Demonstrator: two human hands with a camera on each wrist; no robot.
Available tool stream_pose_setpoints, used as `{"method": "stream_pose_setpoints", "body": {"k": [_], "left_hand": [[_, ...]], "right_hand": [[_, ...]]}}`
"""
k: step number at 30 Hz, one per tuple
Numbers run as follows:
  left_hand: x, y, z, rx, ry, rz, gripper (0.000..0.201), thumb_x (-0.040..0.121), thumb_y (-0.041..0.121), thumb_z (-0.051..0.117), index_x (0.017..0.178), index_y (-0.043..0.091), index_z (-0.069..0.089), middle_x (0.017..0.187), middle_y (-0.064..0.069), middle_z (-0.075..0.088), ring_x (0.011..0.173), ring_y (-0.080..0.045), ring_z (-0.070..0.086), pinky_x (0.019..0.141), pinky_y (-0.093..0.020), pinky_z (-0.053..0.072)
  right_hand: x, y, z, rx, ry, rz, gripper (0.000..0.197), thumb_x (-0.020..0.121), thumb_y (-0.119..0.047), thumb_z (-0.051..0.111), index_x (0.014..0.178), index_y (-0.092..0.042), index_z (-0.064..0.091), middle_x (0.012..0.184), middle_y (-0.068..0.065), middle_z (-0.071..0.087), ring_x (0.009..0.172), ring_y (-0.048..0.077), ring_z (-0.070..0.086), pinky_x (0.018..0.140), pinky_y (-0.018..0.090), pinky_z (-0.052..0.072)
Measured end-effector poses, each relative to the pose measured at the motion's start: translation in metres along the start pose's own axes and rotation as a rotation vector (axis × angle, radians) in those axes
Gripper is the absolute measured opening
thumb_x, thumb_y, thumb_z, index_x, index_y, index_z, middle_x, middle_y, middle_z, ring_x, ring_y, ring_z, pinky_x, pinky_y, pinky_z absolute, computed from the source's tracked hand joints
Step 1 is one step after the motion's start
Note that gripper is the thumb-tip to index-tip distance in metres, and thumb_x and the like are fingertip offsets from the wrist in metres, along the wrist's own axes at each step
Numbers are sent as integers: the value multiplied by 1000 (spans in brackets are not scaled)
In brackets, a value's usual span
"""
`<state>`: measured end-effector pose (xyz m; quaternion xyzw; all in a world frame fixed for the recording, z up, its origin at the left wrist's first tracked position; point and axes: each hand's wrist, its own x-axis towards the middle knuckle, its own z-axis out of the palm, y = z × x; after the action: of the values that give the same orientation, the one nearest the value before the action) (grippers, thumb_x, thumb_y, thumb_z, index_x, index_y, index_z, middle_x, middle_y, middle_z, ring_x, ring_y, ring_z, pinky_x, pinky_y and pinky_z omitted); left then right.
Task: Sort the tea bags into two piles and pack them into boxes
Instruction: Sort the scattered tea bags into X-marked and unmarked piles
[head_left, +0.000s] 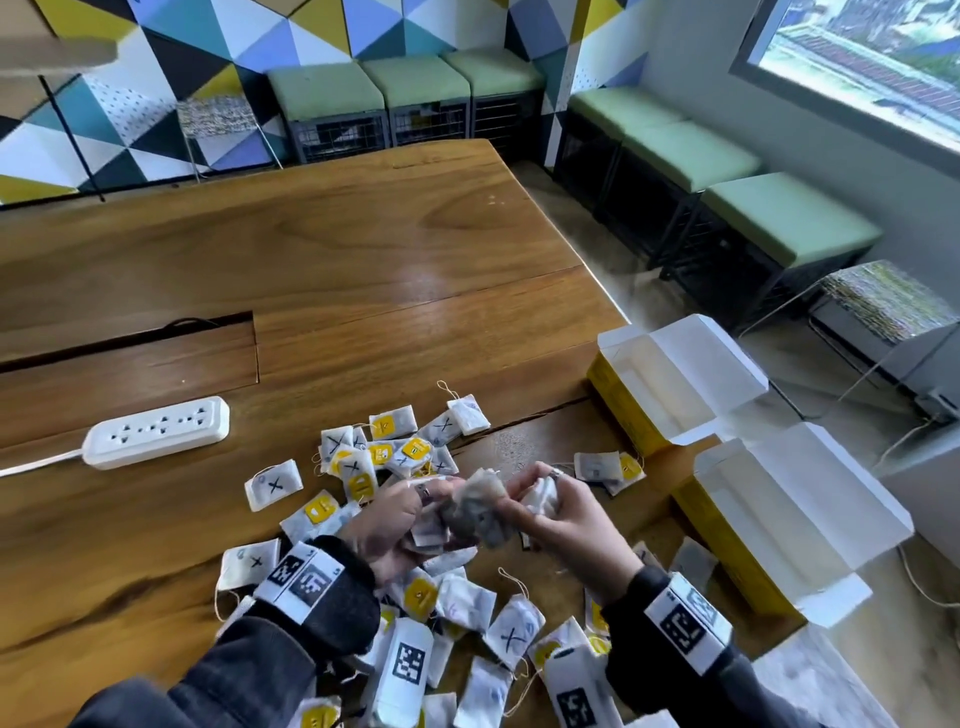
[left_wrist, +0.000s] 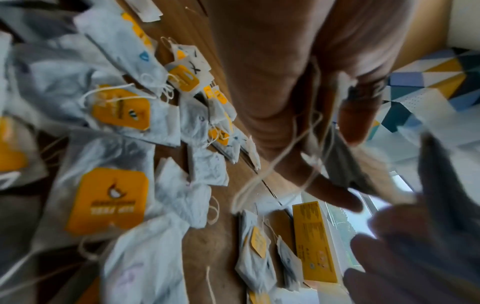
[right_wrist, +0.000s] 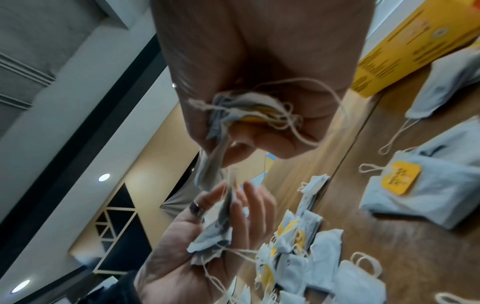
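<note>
Both hands are raised over a heap of white tea bags (head_left: 384, 452) on the wooden table (head_left: 363, 260). Some bags bear yellow tags, others a black X. My left hand (head_left: 431, 493) lies palm up and holds a small bunch of bags (right_wrist: 215, 230), their strings dangling. My right hand (head_left: 524, 499) grips a crumpled bundle of bags (right_wrist: 246, 111) in its fist and pinches one bag (head_left: 475, 512) that hangs down to the left hand. Two open yellow boxes with white insides stand at the right, the far box (head_left: 618, 405) and the near box (head_left: 727, 556); both look empty.
A white power strip (head_left: 156, 431) lies to the left with its cable running off the edge. A few bags (head_left: 605, 467) sit apart beside the far box. A cable slot (head_left: 130, 343) cuts into the table. The right table edge runs just under the boxes; green-cushioned stools (head_left: 727, 166) stand beyond.
</note>
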<state>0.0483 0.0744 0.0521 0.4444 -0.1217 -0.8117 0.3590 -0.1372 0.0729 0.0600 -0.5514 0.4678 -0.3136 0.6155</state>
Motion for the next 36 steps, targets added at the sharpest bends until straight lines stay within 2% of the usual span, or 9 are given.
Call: {"method": "stream_pose_setpoints", "body": {"k": [4, 6, 10, 13, 18, 24, 27, 30, 36], "left_hand": [[-19, -5, 1, -251, -315, -140, 33, 90, 22, 54, 110, -2, 66, 86, -14, 64, 67, -14, 62, 53, -14, 50], [-17, -7, -8, -233, -273, -98, 38, 69, 12, 77, 102, -1, 64, 76, -15, 61, 61, -17, 61, 49, -20, 52], [-22, -12, -23, -148, -69, 7, 24, 69, 0, 64, 90, 11, 66, 100, -24, 64, 91, -38, 63, 81, -53, 54], [-26, -13, -34, -199, -45, 24, 52, 56, -6, 69, 105, 10, 66, 92, -25, 63, 70, -36, 66, 50, -38, 56], [-27, -15, -49, -232, -47, 15, 69, 48, -5, 74, 114, 10, 60, 88, -14, 64, 68, -24, 62, 63, -41, 55], [-31, -16, -56, -115, 59, 3, 38, 73, 0, 55, 110, 8, 56, 68, -6, 53, 68, -21, 55, 67, -45, 57], [-32, -16, -52, -35, 131, -26, 25, 81, 10, 54, 106, 8, 57, 65, -3, 50, 63, -20, 53, 64, -42, 57], [-31, -19, -39, -1, 72, -62, 32, 75, 27, 63, 101, 9, 59, 66, -1, 54, 54, -15, 56, 61, -36, 55], [-18, -30, -19, 105, 91, 47, 79, 71, 23, 74, 133, -6, 35, 73, -11, 67, 57, -17, 63, 46, -26, 48]], "right_hand": [[7, 6, 21, -254, 15, 23, 16, 78, -24, 73, 78, -16, 59, 67, 1, 61, 55, 9, 54, 52, 24, 44], [6, 7, 28, -358, 48, 4, 19, 76, -34, 72, 80, -21, 60, 73, 7, 66, 61, 20, 59, 59, 34, 49], [7, 11, 25, -290, 124, 41, 13, 83, -21, 68, 89, -14, 59, 77, 6, 66, 59, 9, 57, 56, 27, 47], [9, 29, 21, -570, -40, 173, 10, 83, -22, 65, 91, -19, 59, 91, 9, 66, 75, 15, 60, 68, 33, 51], [-2, 59, 32, -1053, -309, 252, 40, 77, -34, 66, 108, -13, 53, 109, 2, 43, 96, 25, 56, 80, 34, 49], [-7, 50, 25, -995, -158, 206, 28, 82, -25, 58, 65, -22, 36, 75, -5, 41, 77, 18, 51, 64, 26, 39], [-6, 41, 16, -742, -27, 189, 21, 81, -24, 62, 73, -8, 52, 74, 4, 62, 70, 18, 60, 64, 28, 51], [-5, 25, 14, -442, 23, 158, 50, 68, -51, 72, 84, -5, 59, 83, 14, 69, 69, 22, 64, 63, 40, 54], [1, 7, 34, -237, -113, 105, 15, 85, -24, 66, 78, -16, 55, 68, 5, 57, 47, 4, 44, 44, 18, 36]]}}
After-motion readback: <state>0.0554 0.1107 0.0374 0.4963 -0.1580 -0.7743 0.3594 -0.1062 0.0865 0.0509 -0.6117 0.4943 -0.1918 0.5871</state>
